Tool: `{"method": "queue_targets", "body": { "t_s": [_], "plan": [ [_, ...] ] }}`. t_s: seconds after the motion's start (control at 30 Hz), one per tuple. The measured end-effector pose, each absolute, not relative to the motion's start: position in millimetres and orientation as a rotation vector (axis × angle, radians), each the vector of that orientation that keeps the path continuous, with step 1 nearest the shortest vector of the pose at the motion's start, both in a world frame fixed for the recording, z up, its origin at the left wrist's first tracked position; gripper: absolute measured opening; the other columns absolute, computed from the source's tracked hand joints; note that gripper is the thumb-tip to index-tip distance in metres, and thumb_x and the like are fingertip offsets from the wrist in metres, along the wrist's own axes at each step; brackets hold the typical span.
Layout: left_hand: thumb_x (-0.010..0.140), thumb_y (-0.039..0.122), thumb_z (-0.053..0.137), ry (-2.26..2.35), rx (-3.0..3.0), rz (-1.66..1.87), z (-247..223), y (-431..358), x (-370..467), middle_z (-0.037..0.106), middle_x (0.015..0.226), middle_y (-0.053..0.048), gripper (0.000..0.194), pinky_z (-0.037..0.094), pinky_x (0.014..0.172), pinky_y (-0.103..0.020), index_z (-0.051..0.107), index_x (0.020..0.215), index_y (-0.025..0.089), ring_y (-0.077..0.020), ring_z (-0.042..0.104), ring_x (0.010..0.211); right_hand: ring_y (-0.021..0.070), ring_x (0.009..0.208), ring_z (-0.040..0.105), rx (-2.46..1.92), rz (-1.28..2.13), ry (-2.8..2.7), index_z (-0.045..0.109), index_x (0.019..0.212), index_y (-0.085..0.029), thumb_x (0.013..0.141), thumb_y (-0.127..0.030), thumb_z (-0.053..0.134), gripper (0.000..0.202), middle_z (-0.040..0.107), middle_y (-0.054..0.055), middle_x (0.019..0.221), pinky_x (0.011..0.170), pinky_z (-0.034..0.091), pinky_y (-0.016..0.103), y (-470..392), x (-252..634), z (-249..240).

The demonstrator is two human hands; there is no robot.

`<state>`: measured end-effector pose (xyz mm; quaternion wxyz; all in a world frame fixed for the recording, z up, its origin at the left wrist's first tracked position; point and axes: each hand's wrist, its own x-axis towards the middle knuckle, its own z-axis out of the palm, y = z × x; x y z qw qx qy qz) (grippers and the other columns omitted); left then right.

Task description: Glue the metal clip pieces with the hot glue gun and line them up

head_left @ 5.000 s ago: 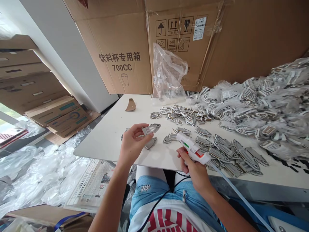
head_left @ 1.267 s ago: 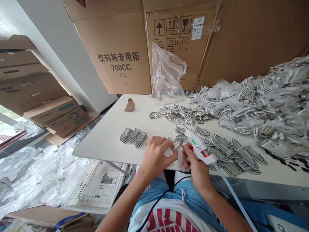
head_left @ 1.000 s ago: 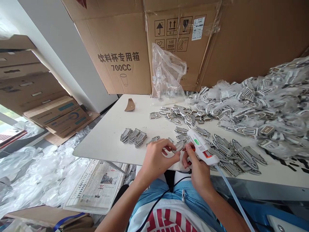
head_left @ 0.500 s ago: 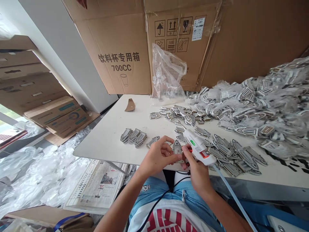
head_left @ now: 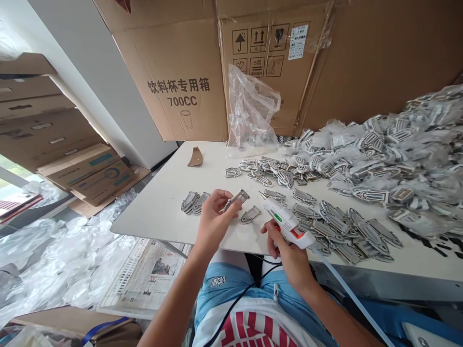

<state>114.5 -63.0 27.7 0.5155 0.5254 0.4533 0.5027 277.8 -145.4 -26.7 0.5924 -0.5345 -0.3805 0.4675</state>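
My left hand (head_left: 216,217) pinches a small grey metal piece (head_left: 238,196), raised and tilted over the white table (head_left: 155,202). Wrapped round the handle of a white glue gun (head_left: 289,224) is my right hand (head_left: 285,250), the gun's nozzle pointing up and left. Between the hands one grey piece (head_left: 250,215) lies flat on the tabletop. Small stacks of such pieces (head_left: 190,202) sit left of my left hand, which partly hides them. Right of the gun, several more pieces (head_left: 336,226) lie in an overlapping group.
Loose pieces (head_left: 271,168) and a large heap wrapped in plastic (head_left: 383,154) cover the back right. Cardboard boxes (head_left: 177,62) stand behind, with a clear plastic bag (head_left: 251,111) before them. A brown scrap (head_left: 196,157) lies at the back left. A black cable (head_left: 246,290) crosses my lap.
My left hand has moved left and up with a metal piece, away from my right hand. The glue gun has shifted slightly left and down. A flat piece now shows between the hands.
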Motion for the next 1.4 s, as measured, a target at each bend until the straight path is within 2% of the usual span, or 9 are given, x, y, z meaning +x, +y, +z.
{"method": "queue_targets", "body": {
  "t_s": [0.2,0.37,0.53,0.77,1.07,1.27,1.4],
  "plan": [
    [0.088,0.043,0.083,1.103,1.318,1.182,18,-62,113,0.076,0.086,-0.001,0.03,0.047,0.067,-0.021,0.066,0.099,0.022,-0.0123,0.065,0.075,0.0124,0.05,0.032,-1.25,1.149,-0.95,0.067,0.089,-0.02,0.096,-0.069,0.066,0.049,0.04,-0.007,0.053,0.049,0.029,0.028,-145,281,-35],
    [0.089,0.046,0.082,1.063,1.267,1.179,19,-62,114,0.08,0.087,-0.004,0.037,0.052,0.071,-0.025,0.07,0.114,0.022,-0.0156,0.069,0.078,0.0126,0.051,0.03,-1.256,1.175,-0.914,0.068,0.086,-0.02,0.093,-0.069,0.07,0.049,0.038,-0.007,0.053,0.048,0.028,0.028,-148,279,-37],
    [0.085,0.042,0.086,1.052,1.268,1.154,22,-65,116,0.083,0.093,-0.006,0.042,0.055,0.077,-0.027,0.073,0.12,0.021,-0.0174,0.072,0.084,0.013,0.052,0.034,-1.313,1.18,-0.862,0.073,0.085,-0.019,0.085,-0.07,0.077,0.051,0.039,-0.006,0.052,0.052,0.037,0.028,-151,274,-33],
    [0.085,0.043,0.085,1.051,1.341,1.125,24,-67,118,0.082,0.096,-0.008,0.043,0.058,0.086,-0.032,0.075,0.118,0.018,-0.0209,0.075,0.09,0.011,0.05,0.029,-1.278,1.207,-0.846,0.072,0.082,-0.018,0.086,-0.068,0.077,0.05,0.039,-0.006,0.051,0.049,0.031,0.027,-150,274,-31],
    [0.085,0.041,0.085,1.051,1.332,1.143,25,-69,119,0.079,0.088,-0.004,0.039,0.057,0.08,-0.028,0.074,0.115,0.019,-0.0171,0.072,0.083,0.0117,0.049,0.031,-1.277,1.187,-0.834,0.071,0.079,-0.018,0.086,-0.068,0.077,0.051,0.039,-0.006,0.049,0.046,0.027,0.027,-149,274,-31],
    [0.083,0.04,0.086,1.046,1.311,1.144,29,-72,120,0.078,0.085,-0.004,0.039,0.059,0.076,-0.029,0.075,0.113,0.019,-0.018,0.073,0.08,0.0107,0.047,0.028,-1.244,1.161,-0.76,0.059,0.067,-0.022,0.079,-0.068,0.082,0.053,0.037,-0.007,0.049,0.046,0.026,0.028,-146,270,-32],
    [0.082,0.04,0.087,1.04,1.283,1.136,32,-74,120,0.078,0.086,-0.004,0.038,0.058,0.076,-0.029,0.075,0.111,0.019,-0.0173,0.073,0.079,0.0112,0.047,0.029,-1.261,1.209,-0.788,0.062,0.071,-0.021,0.084,-0.064,0.079,0.048,0.038,-0.007,0.048,0.048,0.026,0.029,-146,274,-31]
  ]
}}
